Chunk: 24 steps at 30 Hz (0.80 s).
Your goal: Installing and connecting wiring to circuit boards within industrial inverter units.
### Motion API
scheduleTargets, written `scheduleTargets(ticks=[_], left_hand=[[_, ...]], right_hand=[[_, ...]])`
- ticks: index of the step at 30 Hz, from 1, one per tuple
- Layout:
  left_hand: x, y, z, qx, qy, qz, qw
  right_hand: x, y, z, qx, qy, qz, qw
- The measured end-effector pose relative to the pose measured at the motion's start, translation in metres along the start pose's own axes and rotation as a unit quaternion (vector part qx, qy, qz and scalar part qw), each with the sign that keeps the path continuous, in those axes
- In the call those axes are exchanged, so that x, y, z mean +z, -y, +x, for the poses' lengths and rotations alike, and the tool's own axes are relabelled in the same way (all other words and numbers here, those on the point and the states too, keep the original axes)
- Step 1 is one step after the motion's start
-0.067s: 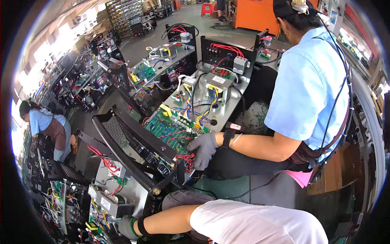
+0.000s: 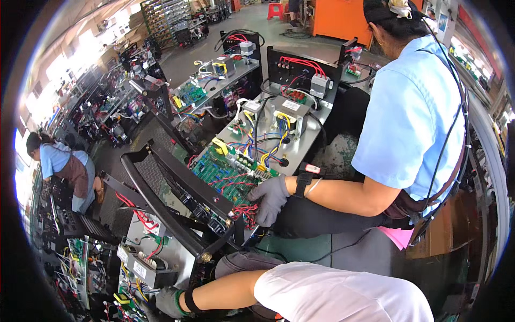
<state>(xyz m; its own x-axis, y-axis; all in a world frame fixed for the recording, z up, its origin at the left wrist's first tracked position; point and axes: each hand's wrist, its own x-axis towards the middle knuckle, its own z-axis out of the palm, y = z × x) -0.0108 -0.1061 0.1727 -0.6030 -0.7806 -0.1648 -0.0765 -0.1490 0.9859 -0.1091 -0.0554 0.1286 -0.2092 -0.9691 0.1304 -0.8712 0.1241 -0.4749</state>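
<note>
My right hand (image 2: 171,302), in a grey glove with a green cuff, reaches from a white sleeve to the lower left. It is at the coloured wires beside a boxy transformer (image 2: 151,272) on an open metal chassis (image 2: 185,263). Its fingers are mostly hidden, so their grip cannot be made out. My left hand is out of view. A co-worker's grey-gloved hand (image 2: 270,199) touches the red wires (image 2: 245,214) at the edge of a green circuit board (image 2: 220,174) on another chassis.
A black curved handle frame (image 2: 161,206) stands between the two chassis. The co-worker in a blue shirt (image 2: 410,112) sits at the right. Another person (image 2: 67,166) bends at the far left. More open chassis (image 2: 228,75), an orange cabinet (image 2: 340,21) and a red stool (image 2: 275,11) are farther back.
The view has shifted slightly, and the near end of the black handle frame appears a little lower. My right hand stays at the same wires.
</note>
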Motion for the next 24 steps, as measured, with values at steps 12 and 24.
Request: scheduleTargets(ticks=[12,24], left_hand=[[-0.042,-0.006,-0.006,0.162,0.019,0.550,0.819],[0.033,-0.079,-0.048,0.080,-0.060,0.368,0.924]], right_hand=[[-0.007,0.009,0.012,0.090,-0.108,0.331,0.933],[-0.016,0.013,0.003,0.033,-0.191,0.407,0.893]])
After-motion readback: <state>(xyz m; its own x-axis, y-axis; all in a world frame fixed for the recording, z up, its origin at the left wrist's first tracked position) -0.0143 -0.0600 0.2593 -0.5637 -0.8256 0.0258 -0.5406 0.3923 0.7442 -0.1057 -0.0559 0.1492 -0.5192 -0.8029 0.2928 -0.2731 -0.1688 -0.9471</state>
